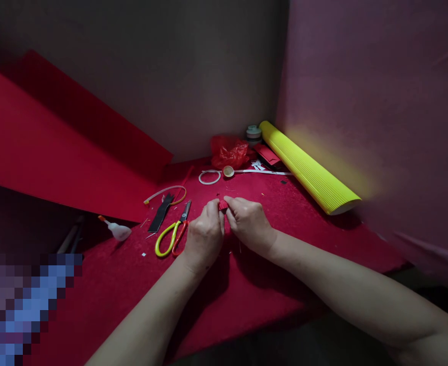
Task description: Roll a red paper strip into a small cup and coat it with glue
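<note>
A small red ridged piece (223, 205), perhaps corrugated paper, is pinched between the fingertips of both hands above the red cloth. My left hand (205, 231) is closed on its left side, and my right hand (249, 221) grips it from the right. Fingers hide much of the piece, so its full shape does not show. Just left of my left hand lie scissors (174, 236) with one yellow and one red handle. A black strip (161, 213) rests beyond them. Farther left is a white squeeze bottle (119, 231) with an orange tip.
A large red sheet (75, 152) leans at the left. A yellow corrugated roll (308, 168) lies at the right. Toward the back are a red plastic bag (229, 152), a lidded jar (253, 133), a small round cup (228, 172) and a white ring (210, 177).
</note>
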Motion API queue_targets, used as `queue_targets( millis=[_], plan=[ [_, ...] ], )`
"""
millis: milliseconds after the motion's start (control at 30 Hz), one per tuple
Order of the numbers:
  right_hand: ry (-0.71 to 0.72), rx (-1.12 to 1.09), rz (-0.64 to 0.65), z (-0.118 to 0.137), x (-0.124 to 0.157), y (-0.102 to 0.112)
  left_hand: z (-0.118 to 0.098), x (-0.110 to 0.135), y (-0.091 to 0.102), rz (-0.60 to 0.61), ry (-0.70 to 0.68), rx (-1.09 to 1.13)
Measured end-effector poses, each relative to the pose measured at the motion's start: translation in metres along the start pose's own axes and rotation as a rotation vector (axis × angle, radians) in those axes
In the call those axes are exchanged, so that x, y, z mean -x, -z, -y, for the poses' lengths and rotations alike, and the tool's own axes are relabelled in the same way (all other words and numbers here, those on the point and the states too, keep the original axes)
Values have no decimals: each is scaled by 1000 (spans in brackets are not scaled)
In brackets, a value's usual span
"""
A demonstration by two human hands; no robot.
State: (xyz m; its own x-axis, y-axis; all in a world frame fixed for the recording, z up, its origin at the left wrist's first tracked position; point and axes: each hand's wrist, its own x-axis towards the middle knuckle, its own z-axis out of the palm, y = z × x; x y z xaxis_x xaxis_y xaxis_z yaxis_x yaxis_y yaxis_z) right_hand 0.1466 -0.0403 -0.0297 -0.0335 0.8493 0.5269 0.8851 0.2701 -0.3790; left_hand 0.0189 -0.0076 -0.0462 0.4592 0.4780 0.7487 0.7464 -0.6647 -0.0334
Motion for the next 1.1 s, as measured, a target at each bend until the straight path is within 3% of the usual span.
queue_targets(
  millis=[700, 1100],
  plan=[
    [6, 71, 45, 2, 0, 4, -2, -2, 0, 62, 78, -20],
    [10, 48, 45, 2, 1, 3, -1, -1, 1, 35, 28, -28]
  ],
)
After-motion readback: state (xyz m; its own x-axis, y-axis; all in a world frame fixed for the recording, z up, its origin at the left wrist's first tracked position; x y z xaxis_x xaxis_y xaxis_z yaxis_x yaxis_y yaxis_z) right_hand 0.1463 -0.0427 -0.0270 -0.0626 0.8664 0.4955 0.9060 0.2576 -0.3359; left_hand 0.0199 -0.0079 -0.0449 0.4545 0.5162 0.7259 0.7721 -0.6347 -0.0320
